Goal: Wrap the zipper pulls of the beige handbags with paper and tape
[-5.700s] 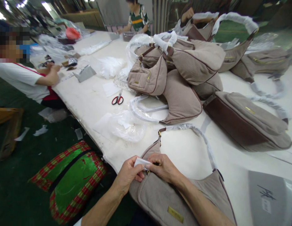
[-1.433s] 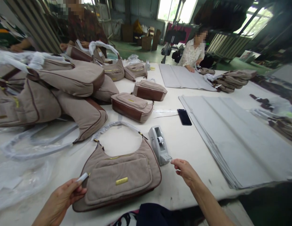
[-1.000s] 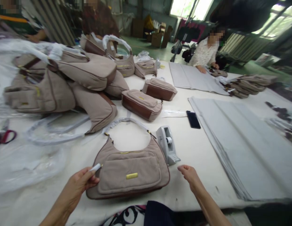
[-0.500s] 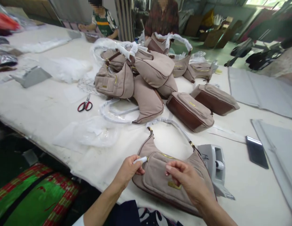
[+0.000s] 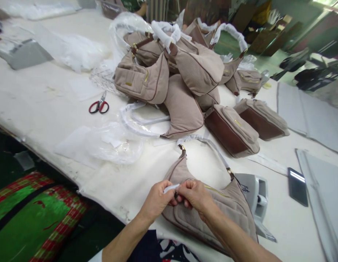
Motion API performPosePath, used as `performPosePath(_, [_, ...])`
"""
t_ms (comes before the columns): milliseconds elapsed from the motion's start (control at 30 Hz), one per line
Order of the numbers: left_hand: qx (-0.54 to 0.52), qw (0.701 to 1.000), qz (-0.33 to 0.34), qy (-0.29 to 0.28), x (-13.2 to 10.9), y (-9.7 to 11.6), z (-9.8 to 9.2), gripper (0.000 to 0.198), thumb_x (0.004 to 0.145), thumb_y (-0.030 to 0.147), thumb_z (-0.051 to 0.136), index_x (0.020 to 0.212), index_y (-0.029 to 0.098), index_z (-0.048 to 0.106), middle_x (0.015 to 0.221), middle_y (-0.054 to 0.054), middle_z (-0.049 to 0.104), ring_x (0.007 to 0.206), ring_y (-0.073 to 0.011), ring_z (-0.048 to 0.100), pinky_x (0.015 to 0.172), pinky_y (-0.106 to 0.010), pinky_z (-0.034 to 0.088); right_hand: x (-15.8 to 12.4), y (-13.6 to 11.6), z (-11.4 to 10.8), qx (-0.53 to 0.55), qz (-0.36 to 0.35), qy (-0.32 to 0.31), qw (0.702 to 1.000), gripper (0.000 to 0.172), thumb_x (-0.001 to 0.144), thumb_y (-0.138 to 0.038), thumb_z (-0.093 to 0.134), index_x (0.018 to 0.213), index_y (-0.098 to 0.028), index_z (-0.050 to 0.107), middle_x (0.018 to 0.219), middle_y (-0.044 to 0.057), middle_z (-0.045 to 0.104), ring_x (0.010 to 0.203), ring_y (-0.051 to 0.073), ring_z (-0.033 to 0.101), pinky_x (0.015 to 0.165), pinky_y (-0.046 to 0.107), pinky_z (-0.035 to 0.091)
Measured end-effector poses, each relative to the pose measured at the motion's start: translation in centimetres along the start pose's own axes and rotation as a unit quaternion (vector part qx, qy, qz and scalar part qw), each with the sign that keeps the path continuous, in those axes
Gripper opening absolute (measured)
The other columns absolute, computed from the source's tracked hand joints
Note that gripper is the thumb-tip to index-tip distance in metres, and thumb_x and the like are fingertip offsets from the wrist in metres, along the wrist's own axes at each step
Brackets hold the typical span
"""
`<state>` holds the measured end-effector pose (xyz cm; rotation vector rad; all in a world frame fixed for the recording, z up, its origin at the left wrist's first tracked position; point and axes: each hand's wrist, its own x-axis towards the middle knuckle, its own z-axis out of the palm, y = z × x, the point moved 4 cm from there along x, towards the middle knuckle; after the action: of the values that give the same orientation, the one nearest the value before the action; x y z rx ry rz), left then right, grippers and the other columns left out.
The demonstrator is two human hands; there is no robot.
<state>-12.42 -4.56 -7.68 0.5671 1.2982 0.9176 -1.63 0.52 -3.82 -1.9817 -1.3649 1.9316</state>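
Table [image 5: 35,98], flat, off-white, scuffed. Bag [image 5: 234,205] lies on it under my hands, long axis slanting upper left to lower right, beneath my right forearm; soft ribbed taupe cloth, dark piping. Dispenser [image 5: 252,189], smooth grey, sits just beyond bag's right end, nearer my right hand. Left hand [image 5: 158,200] over bag's left end, fingers curled, pinching slip; right hand [image 5: 196,196] beside it, fingertips pinched on slip's other end, anything more hidden. White slip [image 5: 171,188], thin, narrow, paper-like.
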Motion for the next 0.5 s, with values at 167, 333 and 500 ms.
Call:
performPosePath(167, [0.024, 1.000, 0.008, -0.007, 0.2, 0.0, -0.2, 0.009, 0.073, 0.025, 0.052, 0.070, 0.017, 0.053, 0.055, -0.001, 0.062, 0.053, -0.0144, 0.058, 0.056, -0.024, 0.047, 0.4, 0.6, 0.0, -0.003, 0.040, 0.004, 0.999, 0.021, 0.064, -0.025, 0.055, 0.045, -0.015, 0.053, 0.037, -0.005, 0.052, 0.027, 0.003, 0.038, 0.026, 0.012, 0.027])
performPosePath(333, [-0.064, 0.994, -0.074, -0.053, 0.1, 0.6, 0.0, 0.014, 0.069, 0.028, 0.057, 0.070, 0.015, 0.053, 0.054, 0.000, 0.058, 0.050, -0.0127, 0.057, 0.054, -0.024, 0.047, 0.2, 1.5, 0.1, 0.030, 0.030, 0.013, 0.999, 0.020, 0.066, -0.030, 0.058, 0.056, -0.014, 0.056, 0.046, -0.003, 0.057, 0.030, 0.002, 0.040, 0.027, 0.011, 0.028])
performPosePath(500, [-0.138, 0.975, -0.153, -0.084, -0.3, 1.0, 0.3, 0.018, 0.065, 0.028, 0.062, 0.066, 0.013, 0.050, 0.056, 0.000, 0.057, 0.044, -0.0092, 0.053, 0.048, -0.022, 0.044, -0.4, 2.3, 0.7, 0.071, -0.047, 0.046, 0.995, 0.025, 0.067, -0.038, 0.060, 0.065, -0.014, 0.057, 0.050, -0.003, 0.056, 0.032, 0.004, 0.041, 0.029, 0.014, 0.030])
